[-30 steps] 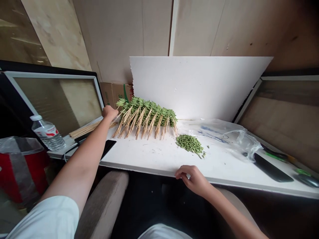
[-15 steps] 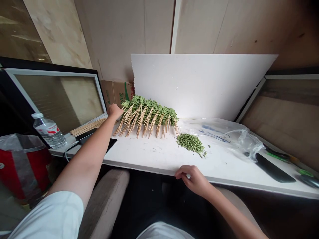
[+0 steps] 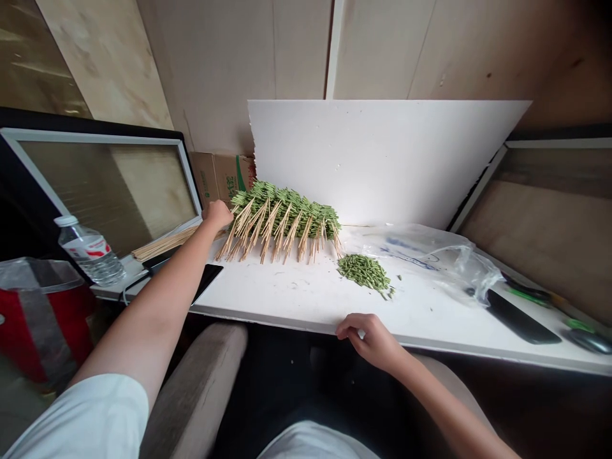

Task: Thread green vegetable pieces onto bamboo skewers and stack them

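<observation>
Desk, white, below panelled wall. Found green-tipped skewer stack at rear, left of centre. Recorded long axis left to right, stick ends toward front edge. Saw left hand by stack's left end, right hand loosely curled at front edge; could not tell either grip. Noted loose green pile, plastic bag rightward, left forearm partly across stick bundle.

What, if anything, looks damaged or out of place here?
The white board behind the skewers has a ragged left edge, as if snapped. One green piece also lies apart from the green pile.
</observation>
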The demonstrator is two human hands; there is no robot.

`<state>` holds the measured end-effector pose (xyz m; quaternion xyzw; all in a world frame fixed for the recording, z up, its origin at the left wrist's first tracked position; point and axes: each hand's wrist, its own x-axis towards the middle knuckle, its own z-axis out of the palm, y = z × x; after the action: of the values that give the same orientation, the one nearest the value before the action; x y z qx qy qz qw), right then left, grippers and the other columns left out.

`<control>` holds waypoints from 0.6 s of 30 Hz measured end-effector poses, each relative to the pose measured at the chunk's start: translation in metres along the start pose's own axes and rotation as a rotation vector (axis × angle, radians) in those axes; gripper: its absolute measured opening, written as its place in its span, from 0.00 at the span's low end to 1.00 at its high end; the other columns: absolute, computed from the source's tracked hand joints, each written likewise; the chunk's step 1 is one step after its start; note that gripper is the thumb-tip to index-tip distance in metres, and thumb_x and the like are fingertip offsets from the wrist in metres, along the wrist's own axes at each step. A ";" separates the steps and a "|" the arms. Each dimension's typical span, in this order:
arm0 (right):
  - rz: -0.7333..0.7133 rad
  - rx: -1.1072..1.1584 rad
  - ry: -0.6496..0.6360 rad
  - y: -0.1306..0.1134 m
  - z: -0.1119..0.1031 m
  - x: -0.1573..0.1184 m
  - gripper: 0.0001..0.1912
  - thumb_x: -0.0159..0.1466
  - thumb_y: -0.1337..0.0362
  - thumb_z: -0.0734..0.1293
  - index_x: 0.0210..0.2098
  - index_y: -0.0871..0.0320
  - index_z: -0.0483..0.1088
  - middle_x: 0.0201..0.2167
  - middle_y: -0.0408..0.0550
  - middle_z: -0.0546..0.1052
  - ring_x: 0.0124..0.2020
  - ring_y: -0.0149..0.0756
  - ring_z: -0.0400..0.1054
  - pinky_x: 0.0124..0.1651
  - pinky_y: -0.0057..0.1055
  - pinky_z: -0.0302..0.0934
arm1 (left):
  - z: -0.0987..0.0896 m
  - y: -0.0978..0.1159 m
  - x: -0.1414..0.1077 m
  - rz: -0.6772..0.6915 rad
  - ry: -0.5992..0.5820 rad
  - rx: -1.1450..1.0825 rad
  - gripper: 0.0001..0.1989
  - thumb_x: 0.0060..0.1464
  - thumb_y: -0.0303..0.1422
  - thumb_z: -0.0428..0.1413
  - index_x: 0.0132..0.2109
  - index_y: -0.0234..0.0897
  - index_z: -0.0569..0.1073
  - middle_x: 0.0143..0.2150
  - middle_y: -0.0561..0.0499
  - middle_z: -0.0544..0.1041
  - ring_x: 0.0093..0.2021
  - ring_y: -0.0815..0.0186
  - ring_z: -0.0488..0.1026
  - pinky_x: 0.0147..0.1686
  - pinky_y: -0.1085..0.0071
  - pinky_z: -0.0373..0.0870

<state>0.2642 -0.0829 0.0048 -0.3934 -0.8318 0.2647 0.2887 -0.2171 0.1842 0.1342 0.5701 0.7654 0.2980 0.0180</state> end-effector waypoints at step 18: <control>0.025 0.034 0.011 0.003 0.000 0.001 0.21 0.57 0.79 0.59 0.36 0.55 0.81 0.33 0.46 0.85 0.36 0.39 0.81 0.42 0.32 0.72 | 0.002 -0.003 -0.003 0.030 0.064 0.188 0.13 0.60 0.36 0.63 0.42 0.25 0.78 0.46 0.34 0.80 0.51 0.51 0.74 0.53 0.59 0.67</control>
<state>0.2651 -0.0806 0.0036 -0.4002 -0.8205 0.2804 0.2967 -0.2175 0.1818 0.1303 0.5708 0.7817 0.2429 -0.0644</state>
